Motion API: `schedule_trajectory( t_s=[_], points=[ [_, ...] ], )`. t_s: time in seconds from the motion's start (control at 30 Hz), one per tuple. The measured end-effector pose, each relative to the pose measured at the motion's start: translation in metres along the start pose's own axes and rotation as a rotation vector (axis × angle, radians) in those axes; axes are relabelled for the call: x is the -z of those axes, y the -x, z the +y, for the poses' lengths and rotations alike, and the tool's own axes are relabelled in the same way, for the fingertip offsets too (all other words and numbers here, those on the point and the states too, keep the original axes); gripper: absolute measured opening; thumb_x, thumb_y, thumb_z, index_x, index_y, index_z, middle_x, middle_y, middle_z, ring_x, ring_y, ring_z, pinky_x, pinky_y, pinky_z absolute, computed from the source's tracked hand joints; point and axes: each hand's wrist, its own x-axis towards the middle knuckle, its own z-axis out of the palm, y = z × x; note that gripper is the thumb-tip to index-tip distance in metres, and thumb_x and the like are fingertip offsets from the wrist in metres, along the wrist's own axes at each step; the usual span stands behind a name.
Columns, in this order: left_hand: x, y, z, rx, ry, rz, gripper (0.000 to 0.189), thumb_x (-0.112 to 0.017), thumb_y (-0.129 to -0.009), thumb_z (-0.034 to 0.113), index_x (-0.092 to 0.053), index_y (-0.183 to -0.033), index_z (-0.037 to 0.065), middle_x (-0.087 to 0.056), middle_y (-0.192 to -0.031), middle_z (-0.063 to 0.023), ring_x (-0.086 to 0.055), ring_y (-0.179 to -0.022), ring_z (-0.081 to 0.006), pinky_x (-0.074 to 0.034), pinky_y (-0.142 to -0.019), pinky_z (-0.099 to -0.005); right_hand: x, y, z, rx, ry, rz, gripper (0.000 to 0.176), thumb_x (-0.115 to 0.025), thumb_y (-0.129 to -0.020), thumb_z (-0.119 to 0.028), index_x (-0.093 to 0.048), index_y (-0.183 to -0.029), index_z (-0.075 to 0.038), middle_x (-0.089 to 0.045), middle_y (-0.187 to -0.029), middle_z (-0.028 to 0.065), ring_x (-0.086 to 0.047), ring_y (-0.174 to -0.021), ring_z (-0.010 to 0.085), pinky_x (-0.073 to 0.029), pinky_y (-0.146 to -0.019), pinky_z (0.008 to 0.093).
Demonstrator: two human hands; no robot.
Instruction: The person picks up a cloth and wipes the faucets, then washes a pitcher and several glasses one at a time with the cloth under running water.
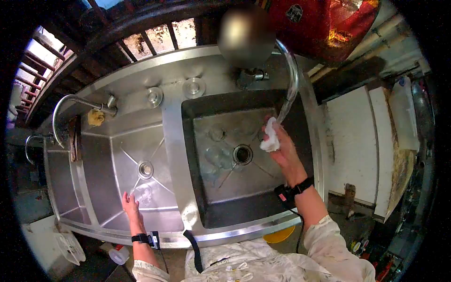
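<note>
My right hand [285,149] is closed on a crumpled white cloth [270,136], held over the right sink basin [253,210]. Just above it is the outlet end of a curved chrome faucet [292,77], which overlaps the fingers in this view. Below and to the left of that hand lies the round drain [242,154]. My left hand [131,206] hangs over the front of the left basin [101,174], its fingers apart and holding nothing. Both wrists wear black straps.
Two round metal strainers [193,87] sit on the back ledge. Another curved faucet [70,101] stands at the left, near a yellow scrubber [96,117]. White boards [352,141] stand right of the sink. A red bag [314,28] is behind it.
</note>
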Motion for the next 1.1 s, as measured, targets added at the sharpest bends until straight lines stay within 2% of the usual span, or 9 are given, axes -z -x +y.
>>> schedule_trajectory(
  t_s=[0.3,0.37,0.43,0.53,0.7,0.83,0.97,1.0,1.1],
  points=[
    [-0.004,0.020,0.011,-0.050,0.037,0.044,0.053,-0.061,-0.092,0.020,-0.044,-0.141,0.007,-0.048,-0.138,-0.0094,-0.051,-0.116,-0.0196,-0.043,-0.094,-0.0394,-0.026,-0.035,-0.049,0.132,0.132,-0.190,0.027,-0.065,-0.093,-0.027,-0.059,-0.115,-0.013,-0.065,-0.105,0.0075,-0.065,-0.096,0.0255,-0.055,-0.085,0.0462],
    [-0.016,0.034,0.029,-0.091,0.045,0.077,0.048,-0.060,-0.093,0.017,-0.048,-0.138,0.005,-0.052,-0.135,-0.0099,-0.053,-0.115,-0.0189,-0.044,-0.094,-0.0379,0.032,-0.082,-0.054,0.088,0.138,-0.111,0.026,-0.064,-0.093,-0.026,-0.059,-0.115,-0.012,-0.065,-0.107,0.0077,-0.065,-0.096,0.0260,-0.054,-0.084,0.0468],
    [-0.036,0.060,0.056,-0.530,-0.168,0.107,0.037,-0.054,-0.095,0.008,-0.054,-0.131,-0.001,-0.059,-0.127,-0.0114,-0.058,-0.110,-0.0190,-0.046,-0.095,-0.0345,0.078,-0.120,-0.072,0.032,0.144,-0.027,0.026,-0.063,-0.093,-0.025,-0.059,-0.115,-0.011,-0.065,-0.109,0.0079,-0.064,-0.096,0.0265,-0.054,-0.084,0.0473],
    [-0.090,0.143,0.115,-0.616,-0.221,-0.099,0.025,-0.050,-0.097,0.002,-0.062,-0.118,-0.004,-0.065,-0.111,-0.0117,-0.062,-0.105,-0.0191,-0.051,-0.094,-0.0337,0.093,-0.149,-0.089,0.167,0.643,-0.197,0.027,-0.061,-0.094,-0.025,-0.059,-0.117,-0.010,-0.065,-0.108,0.0078,-0.064,-0.096,0.0259,-0.054,-0.083,0.0462],
    [-0.175,0.242,0.099,0.147,0.036,-0.829,0.039,-0.057,-0.097,0.018,-0.051,-0.133,0.003,-0.061,-0.121,-0.0137,-0.062,-0.105,-0.0225,-0.055,-0.087,-0.0368,0.086,-0.172,-0.110,0.094,0.659,-0.163,0.028,-0.060,-0.094,-0.026,-0.059,-0.117,-0.009,-0.065,-0.107,0.0080,-0.064,-0.094,0.0257,-0.053,-0.083,0.0453],
    [-0.217,0.268,0.020,0.586,-0.016,-0.764,0.049,-0.063,-0.091,0.021,-0.048,-0.135,0.007,-0.060,-0.118,-0.0118,-0.062,-0.101,-0.0229,-0.056,-0.081,-0.0374,0.072,-0.185,-0.116,0.116,0.683,-0.176,0.029,-0.059,-0.094,-0.026,-0.059,-0.117,-0.009,-0.065,-0.106,0.0081,-0.063,-0.092,0.0255,-0.053,-0.082,0.0445],
    [-0.250,0.217,-0.099,0.622,-0.150,-0.596,0.054,-0.068,-0.087,0.022,-0.048,-0.136,0.010,-0.061,-0.116,-0.0093,-0.062,-0.098,-0.0239,-0.055,-0.078,-0.0419,0.063,-0.192,-0.108,0.125,0.668,-0.221,0.029,-0.059,-0.094,-0.027,-0.059,-0.117,-0.008,-0.065,-0.105,0.0082,-0.063,-0.091,0.0253,-0.053,-0.081,0.0437],
    [-0.249,0.188,-0.134,0.058,-0.839,-0.926,0.056,-0.069,-0.086,0.023,-0.048,-0.137,0.011,-0.060,-0.115,-0.0090,-0.061,-0.099,-0.0246,-0.054,-0.077,-0.0438,0.060,-0.192,-0.108,0.128,0.663,-0.232,0.029,-0.059,-0.094,-0.027,-0.059,-0.117,-0.008,-0.065,-0.104,0.0083,-0.063,-0.090,0.0252,-0.053,-0.081,0.0435],
    [-0.242,0.137,-0.267,-0.778,-1.410,-0.865,0.053,-0.064,-0.089,0.026,-0.049,-0.137,0.013,-0.059,-0.120,-0.0107,-0.059,-0.108,-0.0272,-0.052,-0.080,-0.0459,0.058,-0.191,-0.107,0.125,0.641,-0.258,0.030,-0.058,-0.094,-0.027,-0.059,-0.117,-0.007,-0.065,-0.103,0.0084,-0.063,-0.089,0.0251,-0.053,-0.081,0.0430]
  ],
)
